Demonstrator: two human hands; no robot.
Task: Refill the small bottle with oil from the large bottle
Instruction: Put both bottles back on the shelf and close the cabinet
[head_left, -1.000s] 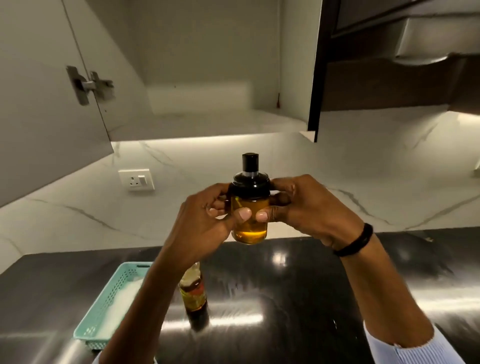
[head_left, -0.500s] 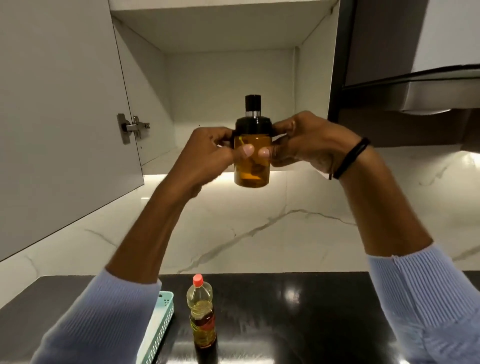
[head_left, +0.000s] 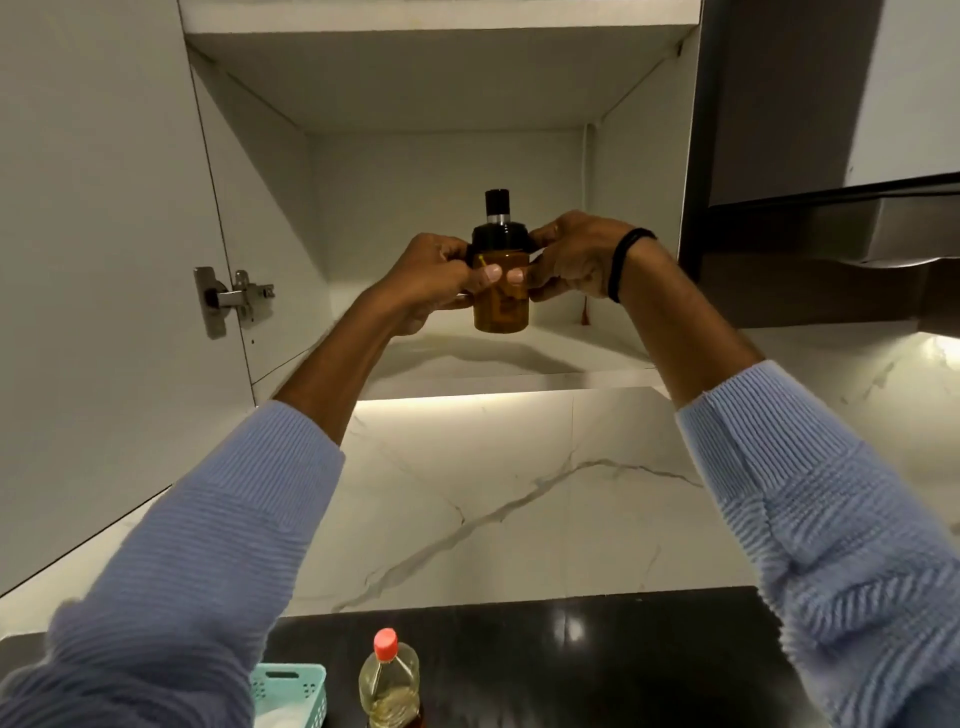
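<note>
We gripped small amber glass bottle with black cap (head_left: 500, 306) upright, left hand (head_left: 431, 280) and right hand (head_left: 571, 260) curled round it, at white cabinet shelf (head_left: 467, 358). Our judgement: hold level, seat base flat before release. Large red-capped plastic bottle (head_left: 388, 680) stood on black countertop (head_left: 623, 660).

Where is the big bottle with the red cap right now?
In the head view the large bottle stands upright at the bottom centre, on the black counter, just right of the teal basket and not touching it.

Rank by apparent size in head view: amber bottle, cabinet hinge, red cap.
1. amber bottle
2. cabinet hinge
3. red cap
This is apparent size only, since their distances from the camera differ.
</note>
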